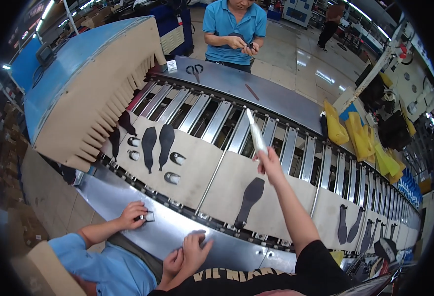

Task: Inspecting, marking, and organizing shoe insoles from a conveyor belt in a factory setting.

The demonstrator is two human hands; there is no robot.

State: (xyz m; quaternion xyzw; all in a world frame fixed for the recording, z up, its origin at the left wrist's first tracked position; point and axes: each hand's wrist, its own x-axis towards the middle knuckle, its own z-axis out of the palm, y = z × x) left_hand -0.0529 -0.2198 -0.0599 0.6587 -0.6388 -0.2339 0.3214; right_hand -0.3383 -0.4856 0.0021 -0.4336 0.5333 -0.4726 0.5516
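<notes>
Up above the conveyor, right hand clenched around a pale insole held tilted over a dark sole, left hand resting loose-fingered on the steel ledge beside a co-worker's hand.

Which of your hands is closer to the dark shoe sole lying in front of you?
Right. The right hand is up just above the dark sole, holding a white strip. The left hand rests flat on the metal ledge, off to its lower left.
</notes>
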